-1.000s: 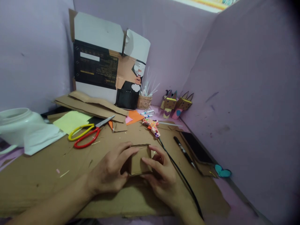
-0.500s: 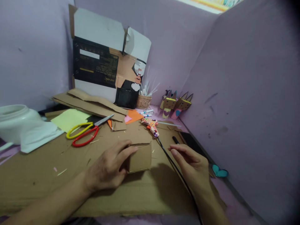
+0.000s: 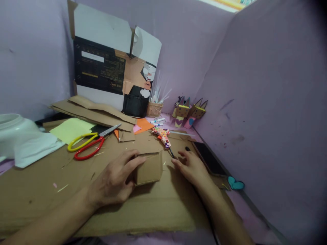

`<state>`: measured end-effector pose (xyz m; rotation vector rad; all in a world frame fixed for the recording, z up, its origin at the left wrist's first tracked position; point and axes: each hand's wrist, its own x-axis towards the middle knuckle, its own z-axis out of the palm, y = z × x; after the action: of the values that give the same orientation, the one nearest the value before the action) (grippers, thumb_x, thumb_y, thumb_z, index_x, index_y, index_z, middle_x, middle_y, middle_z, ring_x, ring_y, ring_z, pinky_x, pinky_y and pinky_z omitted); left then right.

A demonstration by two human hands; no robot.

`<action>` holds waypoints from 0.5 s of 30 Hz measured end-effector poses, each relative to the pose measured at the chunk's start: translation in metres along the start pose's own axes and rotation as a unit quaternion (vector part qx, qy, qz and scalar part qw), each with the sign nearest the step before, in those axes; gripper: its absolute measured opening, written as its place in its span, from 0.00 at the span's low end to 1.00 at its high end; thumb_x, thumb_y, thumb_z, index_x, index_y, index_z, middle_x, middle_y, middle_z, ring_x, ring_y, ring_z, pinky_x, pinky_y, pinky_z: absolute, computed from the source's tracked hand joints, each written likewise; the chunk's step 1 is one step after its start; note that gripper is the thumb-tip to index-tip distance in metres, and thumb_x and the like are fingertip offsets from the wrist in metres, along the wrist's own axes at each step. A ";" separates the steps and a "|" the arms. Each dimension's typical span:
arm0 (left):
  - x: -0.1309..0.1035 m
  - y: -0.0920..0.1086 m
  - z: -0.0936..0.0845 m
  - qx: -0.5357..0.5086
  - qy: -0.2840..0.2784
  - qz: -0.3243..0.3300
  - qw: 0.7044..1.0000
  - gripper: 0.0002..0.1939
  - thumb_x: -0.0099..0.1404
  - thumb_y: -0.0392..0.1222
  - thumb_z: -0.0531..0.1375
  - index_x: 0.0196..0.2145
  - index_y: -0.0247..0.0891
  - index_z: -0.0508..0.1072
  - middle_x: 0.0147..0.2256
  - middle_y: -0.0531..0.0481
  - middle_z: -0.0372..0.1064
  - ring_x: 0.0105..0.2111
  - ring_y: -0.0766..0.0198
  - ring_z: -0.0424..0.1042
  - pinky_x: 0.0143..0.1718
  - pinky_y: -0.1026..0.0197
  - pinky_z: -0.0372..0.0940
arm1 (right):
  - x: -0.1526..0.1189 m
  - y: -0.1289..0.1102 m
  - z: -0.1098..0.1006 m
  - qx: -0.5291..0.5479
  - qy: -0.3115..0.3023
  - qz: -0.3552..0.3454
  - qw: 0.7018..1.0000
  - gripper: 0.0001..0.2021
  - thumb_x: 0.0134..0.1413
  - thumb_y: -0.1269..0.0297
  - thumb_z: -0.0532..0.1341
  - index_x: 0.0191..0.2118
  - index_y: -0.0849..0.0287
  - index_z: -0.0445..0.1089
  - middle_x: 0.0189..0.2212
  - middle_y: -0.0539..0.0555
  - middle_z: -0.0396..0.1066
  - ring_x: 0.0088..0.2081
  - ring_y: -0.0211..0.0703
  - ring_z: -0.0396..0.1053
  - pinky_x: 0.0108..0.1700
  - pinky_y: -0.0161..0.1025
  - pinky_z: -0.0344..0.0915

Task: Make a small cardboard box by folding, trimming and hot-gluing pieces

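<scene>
My left hand [image 3: 117, 177] grips the left end of a small cardboard box [image 3: 148, 168], thumb and fingers closed round it, just above the cardboard sheet [image 3: 122, 217] that covers the table. To the right, my right hand [image 3: 191, 166] hovers with its fingers apart and nothing in them. Its fingertips are close to the black cord of a glue gun [image 3: 163, 136] wrapped in colourful patterned covering, with a clear glue stick [image 3: 182, 133] at its back. Whether a fingertip touches the cord I cannot tell.
Scissors [image 3: 89, 144] with yellow and red handles lie at left, near yellow-green paper [image 3: 73, 129] and a white pot [image 3: 14, 136]. Cardboard strips [image 3: 99, 114] and an opened carton [image 3: 99, 68] stand behind. A phone-like black slab [image 3: 209, 158] and teal heart [image 3: 235, 183] sit right.
My right hand has moved left and forward toward the glue gun's cord, and its fingers have spread. The box in my left hand has turned slightly, showing its right end. The view has shifted a little.
</scene>
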<state>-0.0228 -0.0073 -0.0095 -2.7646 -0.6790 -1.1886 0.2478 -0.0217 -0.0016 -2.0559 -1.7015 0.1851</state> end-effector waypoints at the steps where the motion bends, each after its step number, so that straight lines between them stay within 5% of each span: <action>1: 0.000 0.000 0.000 0.003 0.001 0.002 1.000 0.30 0.50 0.25 0.53 0.53 0.33 0.59 0.51 0.35 0.60 0.51 0.51 0.64 0.49 0.52 0.67 | 0.007 -0.003 0.003 -0.009 -0.002 0.003 1.000 0.22 0.51 0.55 0.60 0.47 0.65 0.71 0.41 0.65 0.73 0.38 0.52 0.73 0.38 0.42 0.65; 10: 0.001 -0.005 -0.002 0.007 0.025 -0.023 0.999 0.30 0.51 0.26 0.54 0.53 0.32 0.59 0.51 0.34 0.61 0.52 0.49 0.64 0.50 0.48 0.66 | 0.048 -0.016 -0.016 -0.025 0.016 0.025 0.999 0.17 0.59 0.60 0.51 0.40 0.62 0.75 0.39 0.63 0.77 0.42 0.53 0.73 0.39 0.39 0.62; 15: 0.002 -0.006 -0.003 0.012 0.034 -0.028 0.999 0.31 0.50 0.24 0.55 0.53 0.33 0.59 0.52 0.34 0.61 0.53 0.49 0.63 0.52 0.47 0.65 | 0.079 -0.035 0.010 -0.001 -0.021 0.032 0.999 0.18 0.51 0.51 0.61 0.30 0.64 0.75 0.30 0.63 0.77 0.38 0.57 0.73 0.38 0.43 0.64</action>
<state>-0.0262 -0.0016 -0.0073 -2.6877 -0.7638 -1.2704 0.2306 0.0608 0.0193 -2.1245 -1.6611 0.2478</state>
